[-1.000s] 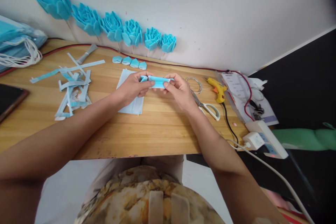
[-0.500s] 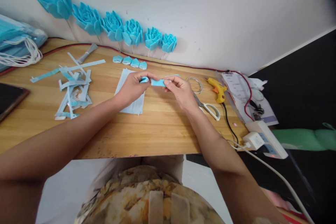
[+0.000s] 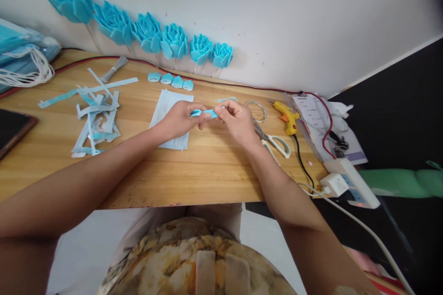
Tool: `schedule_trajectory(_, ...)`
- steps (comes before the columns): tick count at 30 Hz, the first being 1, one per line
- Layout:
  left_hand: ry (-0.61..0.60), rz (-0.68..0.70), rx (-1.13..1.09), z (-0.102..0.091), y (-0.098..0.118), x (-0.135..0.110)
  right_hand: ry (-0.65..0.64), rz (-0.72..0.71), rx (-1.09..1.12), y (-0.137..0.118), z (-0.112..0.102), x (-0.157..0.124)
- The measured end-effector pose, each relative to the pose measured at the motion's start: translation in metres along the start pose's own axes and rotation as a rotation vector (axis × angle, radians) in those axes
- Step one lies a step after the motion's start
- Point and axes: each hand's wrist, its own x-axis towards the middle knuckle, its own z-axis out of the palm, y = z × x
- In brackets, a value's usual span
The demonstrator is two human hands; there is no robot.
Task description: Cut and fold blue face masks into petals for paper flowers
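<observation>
Between my two hands is a small strip of blue mask fabric (image 3: 208, 113), held above the wooden table. My left hand (image 3: 185, 117) pinches its left end, where a folded bit shows by the thumb. The fingers of my right hand (image 3: 235, 117) are closed on its right end. Under my left hand lies a flat pale blue sheet (image 3: 173, 140), partly covered. Behind my hands, several small folded blue pieces (image 3: 166, 78) stand in a row. A thin blue piece (image 3: 227, 99) lies just past my right fingers.
Blue fabric flowers (image 3: 147, 32) on sticks lean along the wall. Cut strips (image 3: 100, 110) are heaped at left. Scissors (image 3: 272, 140), a tape ring (image 3: 258, 110) and a yellow glue gun (image 3: 288, 116) lie at right, near a power strip (image 3: 351, 184). A bundle of masks (image 3: 24, 55) sits far left.
My left hand has turned, with its thumb now over the strip. The strip appears narrower and has dipped slightly toward me. The right hand has barely moved.
</observation>
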Motion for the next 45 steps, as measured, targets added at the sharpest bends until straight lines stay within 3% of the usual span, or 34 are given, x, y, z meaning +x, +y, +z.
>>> schedule_trajectory(5, -0.043, 0.011, -0.043, -0.003, 0.007, -0.002, -0.064, 0.041, 0.132, 0.0, 0.0, 0.0)
schedule_trajectory(11, 0.004, -0.057, -0.075, -0.001, 0.006, -0.003, -0.039, 0.052, 0.021, 0.0, 0.0, 0.0)
schedule_trajectory(16, 0.005, -0.191, -0.32, -0.001, 0.001, 0.0, -0.057, 0.059, 0.093, 0.001, -0.001, 0.001)
schedule_trajectory(22, -0.038, -0.304, -0.604, -0.009, -0.001, 0.003, 0.053, 0.029, 0.163, 0.004, -0.008, 0.007)
schedule_trajectory(27, -0.144, -0.367, -0.702, -0.008, -0.002, 0.003, -0.074, -0.08, 0.084, 0.005, -0.007, 0.004)
schedule_trajectory(30, -0.213, -0.373, -0.664, -0.005, -0.002, 0.002, -0.152, -0.122, 0.081, 0.003, -0.006, 0.0)
schedule_trajectory(33, -0.238, -0.324, -0.538, -0.002, 0.0, 0.001, -0.107, -0.089, 0.072, 0.003, -0.004, -0.001)
schedule_trajectory(38, -0.086, -0.221, -0.336, 0.0, 0.005, -0.002, -0.007, -0.024, 0.065, 0.005, -0.003, 0.002)
schedule_trajectory(45, 0.021, 0.002, -0.031, 0.0, 0.0, 0.001, 0.009, -0.008, 0.091, 0.003, 0.003, 0.001)
